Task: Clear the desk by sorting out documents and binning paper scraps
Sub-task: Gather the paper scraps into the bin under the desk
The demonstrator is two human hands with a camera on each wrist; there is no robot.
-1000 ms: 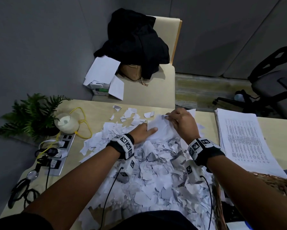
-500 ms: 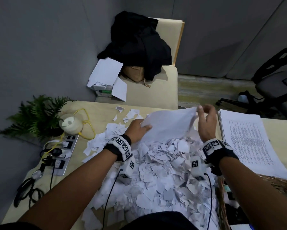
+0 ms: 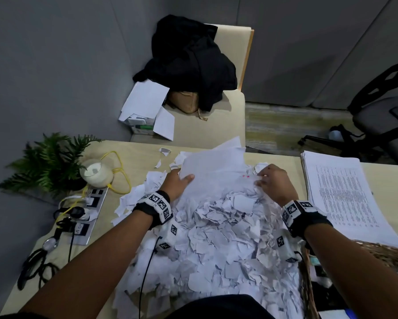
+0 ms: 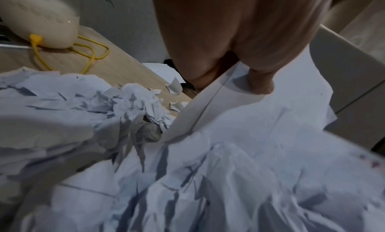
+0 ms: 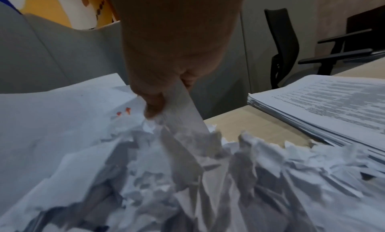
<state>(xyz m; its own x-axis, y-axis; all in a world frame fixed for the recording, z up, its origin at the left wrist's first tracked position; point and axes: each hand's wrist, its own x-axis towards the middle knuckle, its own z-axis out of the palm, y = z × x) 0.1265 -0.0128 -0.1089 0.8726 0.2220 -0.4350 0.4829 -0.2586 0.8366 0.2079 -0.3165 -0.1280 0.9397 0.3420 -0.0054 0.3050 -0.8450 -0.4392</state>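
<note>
On the desk (image 3: 133, 155), head view: scrap heap (image 3: 216, 238) at centre; whole sheets (image 3: 214, 171) on its far side, between left hand (image 3: 177, 183) and right hand (image 3: 274, 183); printed stack (image 3: 340, 194) to the right.
Left wrist view: thumb (image 4: 260, 82) atop sheet edge, fingers beneath, gripping.
Right wrist view: fingers (image 5: 154, 104) pinching 1 sheet corner.
</note>
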